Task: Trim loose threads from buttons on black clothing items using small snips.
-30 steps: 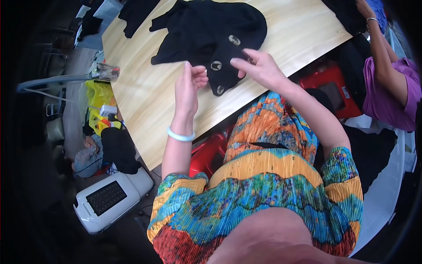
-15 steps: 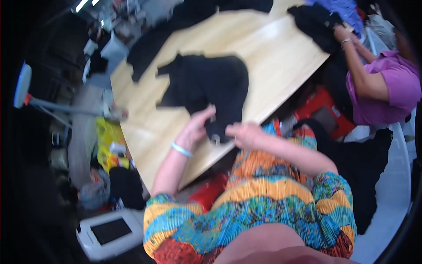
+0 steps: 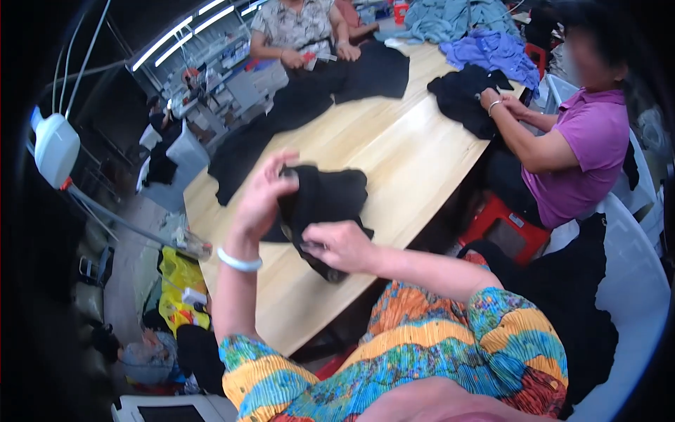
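Note:
A black garment [image 3: 330, 193] is bunched up over the near part of the wooden table, partly lifted off it. My left hand [image 3: 261, 197], with a pale bangle at the wrist, is raised at the garment's left side, its thumb and fingers closing on the top edge of the cloth. Lower down, my right hand [image 3: 344, 247] is closed at the front of the garment. A small dark thing shows at its fingertips, too small to name. Below that hand, a small round spot like a button shows on the hanging cloth.
The wooden table [image 3: 394, 141] carries more black cloth [image 3: 281, 116] along its far left edge. A co-worker in purple [image 3: 576, 148] handles a black garment [image 3: 464, 98] at the right; another person [image 3: 299, 32] works across. Blue and purple clothes [image 3: 485, 53] lie behind. Black cloth fills a white bin [image 3: 633, 281].
My left hand has risen and moved left, lifting the garment, which lay flat before and is now bunched. My right hand has moved left and down. The view has tilted up, showing more of the far side.

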Demonstrator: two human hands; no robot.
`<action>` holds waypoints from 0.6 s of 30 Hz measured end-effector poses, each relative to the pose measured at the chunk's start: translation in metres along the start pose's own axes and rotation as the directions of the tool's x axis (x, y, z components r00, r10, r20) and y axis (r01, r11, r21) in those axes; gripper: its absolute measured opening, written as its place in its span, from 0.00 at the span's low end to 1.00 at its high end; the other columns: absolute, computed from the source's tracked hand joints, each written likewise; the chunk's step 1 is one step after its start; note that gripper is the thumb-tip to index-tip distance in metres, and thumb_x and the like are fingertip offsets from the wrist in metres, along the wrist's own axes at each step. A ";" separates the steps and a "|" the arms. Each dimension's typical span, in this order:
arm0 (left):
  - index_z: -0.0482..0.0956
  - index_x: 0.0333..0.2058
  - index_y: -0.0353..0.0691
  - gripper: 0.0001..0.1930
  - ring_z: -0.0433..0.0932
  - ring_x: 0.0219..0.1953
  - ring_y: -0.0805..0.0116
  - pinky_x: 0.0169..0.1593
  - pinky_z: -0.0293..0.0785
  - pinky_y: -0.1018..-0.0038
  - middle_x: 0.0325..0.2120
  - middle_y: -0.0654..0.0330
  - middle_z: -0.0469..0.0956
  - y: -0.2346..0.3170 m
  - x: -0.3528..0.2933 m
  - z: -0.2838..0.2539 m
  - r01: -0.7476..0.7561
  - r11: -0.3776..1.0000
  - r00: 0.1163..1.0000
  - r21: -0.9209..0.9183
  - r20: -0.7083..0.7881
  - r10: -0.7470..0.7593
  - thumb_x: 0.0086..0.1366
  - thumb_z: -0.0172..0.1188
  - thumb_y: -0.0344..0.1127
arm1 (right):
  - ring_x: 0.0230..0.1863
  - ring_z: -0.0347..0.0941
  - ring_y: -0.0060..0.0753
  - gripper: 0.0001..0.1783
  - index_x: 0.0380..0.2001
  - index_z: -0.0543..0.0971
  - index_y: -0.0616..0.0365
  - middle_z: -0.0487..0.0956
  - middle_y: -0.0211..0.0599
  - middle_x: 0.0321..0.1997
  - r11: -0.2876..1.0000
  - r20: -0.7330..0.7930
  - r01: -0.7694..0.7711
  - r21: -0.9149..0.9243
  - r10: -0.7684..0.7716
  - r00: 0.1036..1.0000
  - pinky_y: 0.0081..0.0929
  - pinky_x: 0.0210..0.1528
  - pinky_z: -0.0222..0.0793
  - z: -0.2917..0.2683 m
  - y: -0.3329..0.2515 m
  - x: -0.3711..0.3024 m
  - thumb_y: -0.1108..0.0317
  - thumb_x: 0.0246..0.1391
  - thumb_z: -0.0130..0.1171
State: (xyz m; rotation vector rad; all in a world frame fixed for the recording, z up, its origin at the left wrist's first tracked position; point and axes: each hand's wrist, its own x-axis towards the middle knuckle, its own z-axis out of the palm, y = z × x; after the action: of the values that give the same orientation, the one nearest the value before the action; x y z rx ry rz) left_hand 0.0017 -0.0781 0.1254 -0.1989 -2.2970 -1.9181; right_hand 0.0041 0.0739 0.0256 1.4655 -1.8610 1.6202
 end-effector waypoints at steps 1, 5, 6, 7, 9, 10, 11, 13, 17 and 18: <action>0.65 0.47 0.34 0.24 0.71 0.36 0.78 0.41 0.67 0.83 0.32 0.63 0.72 0.019 0.002 0.007 0.003 0.999 0.998 -0.053 0.062 0.000 0.47 0.51 0.20 | 0.22 0.71 0.39 0.06 0.25 0.72 0.58 0.71 0.40 0.21 1.000 -0.007 0.000 0.013 0.001 1.000 0.28 0.23 0.66 -0.006 -0.006 0.008 0.73 0.42 0.58; 0.64 0.48 0.34 0.23 0.72 0.34 0.78 0.39 0.67 0.83 0.31 0.65 0.72 0.002 0.004 -0.009 0.161 0.978 0.981 -0.133 0.129 -0.144 0.51 0.53 0.22 | 0.24 0.74 0.31 0.09 0.31 0.74 0.60 0.74 0.40 0.24 0.998 0.045 -0.051 0.030 0.049 0.998 0.22 0.27 0.70 -0.009 -0.009 0.002 0.74 0.43 0.59; 0.64 0.49 0.34 0.23 0.71 0.36 0.79 0.40 0.67 0.82 0.31 0.65 0.72 -0.013 0.003 -0.013 0.215 0.966 0.968 -0.145 0.161 -0.192 0.51 0.54 0.23 | 0.25 0.73 0.29 0.08 0.31 0.75 0.60 0.75 0.39 0.26 0.998 0.053 -0.043 0.040 0.041 0.998 0.23 0.27 0.70 -0.015 -0.002 -0.003 0.75 0.43 0.59; 0.64 0.48 0.34 0.23 0.70 0.36 0.79 0.40 0.67 0.82 0.32 0.66 0.71 -0.029 0.001 -0.016 0.243 0.955 0.962 -0.172 0.172 -0.214 0.51 0.55 0.23 | 0.27 0.73 0.28 0.08 0.30 0.76 0.60 0.75 0.38 0.28 0.992 0.016 -0.110 0.061 0.109 0.994 0.21 0.27 0.69 -0.021 0.001 -0.007 0.76 0.43 0.59; 0.66 0.48 0.35 0.23 0.69 0.35 0.81 0.41 0.65 0.84 0.33 0.66 0.70 -0.047 -0.006 -0.004 0.329 0.893 0.937 -0.308 0.223 -0.269 0.51 0.58 0.26 | 0.28 0.70 0.20 0.09 0.33 0.76 0.62 0.75 0.34 0.30 0.989 -0.109 -0.150 0.013 0.151 0.983 0.16 0.28 0.66 -0.038 0.011 -0.004 0.75 0.45 0.57; 0.66 0.47 0.35 0.23 0.69 0.36 0.81 0.42 0.65 0.83 0.33 0.66 0.70 -0.059 -0.010 -0.006 0.370 0.868 0.919 -0.331 0.271 -0.288 0.51 0.58 0.27 | 0.26 0.66 0.15 0.12 0.36 0.75 0.62 0.75 0.32 0.32 0.979 -0.145 -0.202 0.023 0.203 0.968 0.13 0.28 0.63 -0.042 0.014 0.000 0.74 0.45 0.57; 0.66 0.47 0.35 0.23 0.69 0.36 0.81 0.41 0.66 0.83 0.32 0.66 0.71 -0.064 -0.013 -0.004 0.363 0.862 0.923 -0.354 0.262 -0.282 0.51 0.58 0.27 | 0.33 0.73 0.29 0.19 0.40 0.72 0.60 0.75 0.38 0.36 0.930 -0.070 -0.366 -0.024 0.363 0.929 0.23 0.35 0.69 -0.048 0.014 0.008 0.70 0.41 0.59; 0.67 0.47 0.34 0.19 0.71 0.34 0.80 0.39 0.68 0.84 0.30 0.66 0.72 -0.067 -0.013 0.006 0.325 0.878 0.935 -0.352 0.261 -0.242 0.56 0.55 0.30 | 0.39 0.72 0.29 0.26 0.47 0.68 0.60 0.74 0.40 0.42 0.930 -0.024 -0.352 0.105 0.356 0.934 0.22 0.42 0.67 -0.047 0.029 0.014 0.68 0.42 0.60; 0.65 0.47 0.34 0.17 0.75 0.35 0.71 0.41 0.71 0.78 0.34 0.56 0.75 -0.077 -0.014 0.003 0.440 0.662 0.897 -0.607 0.323 -0.301 0.65 0.42 0.39 | 0.40 0.70 0.24 0.26 0.48 0.68 0.60 0.74 0.38 0.42 0.785 0.106 -0.527 0.326 0.524 0.845 0.21 0.44 0.65 -0.042 0.038 0.007 0.65 0.44 0.60; 0.65 0.48 0.34 0.17 0.75 0.35 0.69 0.42 0.71 0.77 0.35 0.55 0.75 -0.075 -0.016 0.004 0.439 0.643 0.898 -0.628 0.314 -0.307 0.65 0.41 0.39 | 0.40 0.70 0.24 0.26 0.48 0.68 0.60 0.74 0.38 0.42 0.775 0.110 -0.536 0.334 0.533 0.839 0.21 0.44 0.65 -0.041 0.040 0.005 0.65 0.44 0.60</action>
State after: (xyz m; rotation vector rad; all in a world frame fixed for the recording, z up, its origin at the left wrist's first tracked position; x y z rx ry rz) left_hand 0.0025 -0.0872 0.0495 0.0521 -1.6630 -3.0383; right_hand -0.0463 0.1013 0.0205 1.0978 -2.2192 2.3165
